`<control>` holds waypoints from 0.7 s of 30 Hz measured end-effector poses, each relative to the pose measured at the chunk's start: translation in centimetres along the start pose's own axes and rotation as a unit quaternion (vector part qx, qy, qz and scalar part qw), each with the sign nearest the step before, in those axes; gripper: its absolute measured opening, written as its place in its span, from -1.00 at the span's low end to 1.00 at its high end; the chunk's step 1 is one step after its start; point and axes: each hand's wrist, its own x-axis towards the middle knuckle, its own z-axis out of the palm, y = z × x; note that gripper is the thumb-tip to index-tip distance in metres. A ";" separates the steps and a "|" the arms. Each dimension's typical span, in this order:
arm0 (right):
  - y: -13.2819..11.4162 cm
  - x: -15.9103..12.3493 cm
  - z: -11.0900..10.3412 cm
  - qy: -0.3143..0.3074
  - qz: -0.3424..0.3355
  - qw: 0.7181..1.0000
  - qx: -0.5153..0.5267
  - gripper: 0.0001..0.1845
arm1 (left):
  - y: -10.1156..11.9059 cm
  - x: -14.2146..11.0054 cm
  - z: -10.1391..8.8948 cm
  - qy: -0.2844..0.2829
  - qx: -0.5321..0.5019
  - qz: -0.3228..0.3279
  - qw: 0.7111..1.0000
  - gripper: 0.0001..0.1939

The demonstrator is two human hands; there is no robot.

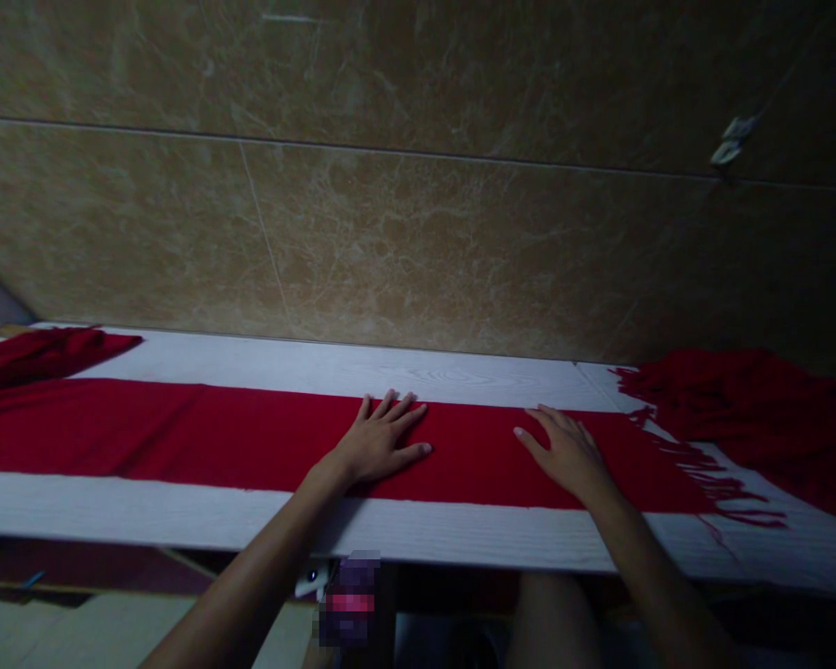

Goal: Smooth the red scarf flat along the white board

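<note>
- Red scarf point(265, 437): one long strip, spread flat along the counter under both hands; fringed end at right, a crease across the left part, left end running out of view.
- Left hand point(383, 441): palm down on the scarf, fingers spread wide, thumb pointing right, fingertips at the scarf's far edge; open, gripping nothing.
- Right hand point(564, 451): palm down on the scarf, near its fringed end, fingers extended and less widely parted; open, gripping nothing; well apart from the left hand.
- Counter point(181, 506): white, wood-grained, long and narrow; bare strips visible along both long sides of the scarf.
- Red fringed cloth point(766, 409): loosely heaped at the counter's right end, beside the scarf's fringe, tassels toward the scarf.
- Crumpled red cloth point(48, 353): at the far left of the counter, on the wall side of the scarf.
- Tiled wall point(404, 251): brown, marbled, pale veins, rising behind the counter.
- Small pale fitting point(733, 141): on the wall, upper right; type unclear.
- Leg point(557, 618): bare, partly visible below the counter's near edge.
</note>
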 end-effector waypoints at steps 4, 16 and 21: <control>0.0 0.1 -0.1 0.004 -0.001 1.000 0.006 -0.47 | 0.0 0.1 0.1 0.006 -0.010 0.001 1.000 -0.16; 0.6 0.4 -0.6 0.105 -0.063 0.986 0.109 -0.55 | 0.1 -0.1 -0.2 0.004 -0.019 -0.002 1.000 -0.16; -2.8 -1.8 -4.3 0.226 -0.135 0.911 0.319 -0.71 | 0.0 0.0 -0.1 0.012 -0.029 -0.003 1.000 -0.15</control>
